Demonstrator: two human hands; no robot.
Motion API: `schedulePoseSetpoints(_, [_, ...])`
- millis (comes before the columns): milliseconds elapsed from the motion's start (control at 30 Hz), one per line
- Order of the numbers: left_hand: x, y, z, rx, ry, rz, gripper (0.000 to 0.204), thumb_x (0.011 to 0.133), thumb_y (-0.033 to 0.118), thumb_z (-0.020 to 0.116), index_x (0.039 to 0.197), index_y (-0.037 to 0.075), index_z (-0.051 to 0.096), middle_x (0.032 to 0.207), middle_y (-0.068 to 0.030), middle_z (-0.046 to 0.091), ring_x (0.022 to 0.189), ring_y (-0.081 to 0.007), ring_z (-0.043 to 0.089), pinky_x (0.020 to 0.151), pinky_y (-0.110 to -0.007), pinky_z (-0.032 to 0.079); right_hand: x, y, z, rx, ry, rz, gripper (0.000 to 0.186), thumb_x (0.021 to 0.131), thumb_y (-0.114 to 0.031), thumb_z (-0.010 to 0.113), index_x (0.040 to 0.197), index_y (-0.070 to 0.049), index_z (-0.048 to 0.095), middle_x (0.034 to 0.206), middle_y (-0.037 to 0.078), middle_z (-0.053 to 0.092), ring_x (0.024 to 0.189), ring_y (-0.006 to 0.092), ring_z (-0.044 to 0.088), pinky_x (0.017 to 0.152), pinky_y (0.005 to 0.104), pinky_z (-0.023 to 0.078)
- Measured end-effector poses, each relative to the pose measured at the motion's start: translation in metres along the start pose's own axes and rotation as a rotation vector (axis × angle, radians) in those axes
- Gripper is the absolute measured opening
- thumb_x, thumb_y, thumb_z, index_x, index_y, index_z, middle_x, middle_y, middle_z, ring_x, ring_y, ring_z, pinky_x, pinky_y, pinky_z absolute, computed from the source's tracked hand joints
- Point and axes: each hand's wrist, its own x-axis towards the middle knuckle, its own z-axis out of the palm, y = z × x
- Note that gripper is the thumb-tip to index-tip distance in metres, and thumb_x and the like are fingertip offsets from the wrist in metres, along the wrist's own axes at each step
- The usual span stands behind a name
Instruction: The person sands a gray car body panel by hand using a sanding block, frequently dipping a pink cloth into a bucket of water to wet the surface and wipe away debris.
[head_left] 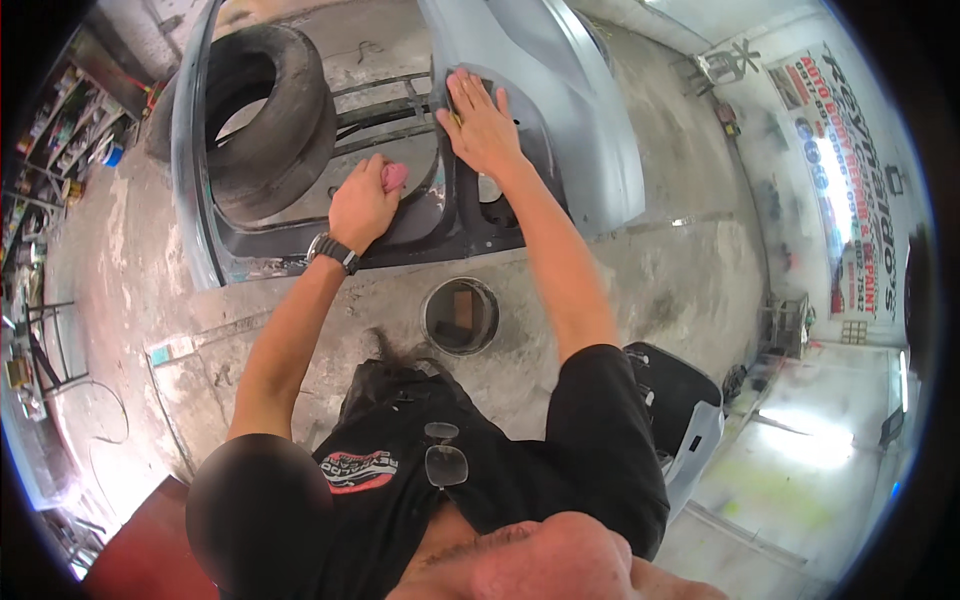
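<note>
A grey car body side panel (590, 120) with a dark inner door frame lies across the view in front of me. My left hand (362, 205), with a watch at the wrist, is closed around a pink wad (394, 177), perhaps a sponge or cloth. It hovers over or rests near the lower door sill; contact is not clear. My right hand (484, 125) lies with fingers stretched on the dark pillar (535, 150) beside the grey outer skin. A thin yellowish edge shows by its thumb, but what it belongs to is hidden under the palm.
Large black tires (275, 160) lie behind the panel's opening at the left. On the concrete floor near me stands a round container (461, 316) with a brown block inside. A black part (675, 385) sits at my right. Cluttered shelves (65, 140) line the far left.
</note>
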Motion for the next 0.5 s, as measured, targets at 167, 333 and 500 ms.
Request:
schedulePoseSetpoints(167, [-0.004, -0.01, 0.006, -0.046, 0.003, 0.012, 0.031, 0.091, 0.024, 0.07, 0.117, 0.01, 0.061, 0.109, -0.0161, 0.067, 0.1, -0.0406, 0.066, 0.081, -0.051, 0.054, -0.089, 0.012, -0.061, -0.313, -0.154, 0.061, 0.068, 0.106, -0.046, 0.047, 0.157, -0.002, 0.036, 0.166, 0.015, 0.032, 0.153, 0.0305, 0.033, 0.12, 0.0649, 0.023])
schedulePoseSetpoints(333, [-0.001, -0.005, 0.006, -0.011, -0.012, -0.003, 0.031, 0.091, 0.025, 0.07, 0.117, 0.009, 0.062, 0.109, -0.0165, 0.068, 0.1, -0.0409, 0.067, 0.081, -0.05, 0.055, -0.2, -0.013, -0.074, -0.251, -0.093, 0.233, 0.068, 0.106, -0.042, 0.049, 0.156, 0.002, 0.035, 0.165, 0.02, 0.033, 0.151, 0.0342, 0.035, 0.12, 0.0657, 0.022])
schedulePoseSetpoints(500, [0.002, -0.003, 0.006, -0.056, 0.003, 0.023, 0.03, 0.091, 0.026, 0.069, 0.116, 0.01, 0.062, 0.108, -0.0172, 0.068, 0.099, -0.042, 0.067, 0.08, -0.051, 0.054, -0.129, 0.003, -0.075, -0.197, -0.08, 0.133, 0.063, 0.107, -0.036, 0.046, 0.156, 0.002, 0.035, 0.164, 0.021, 0.034, 0.152, 0.0372, 0.032, 0.12, 0.0655, 0.02])
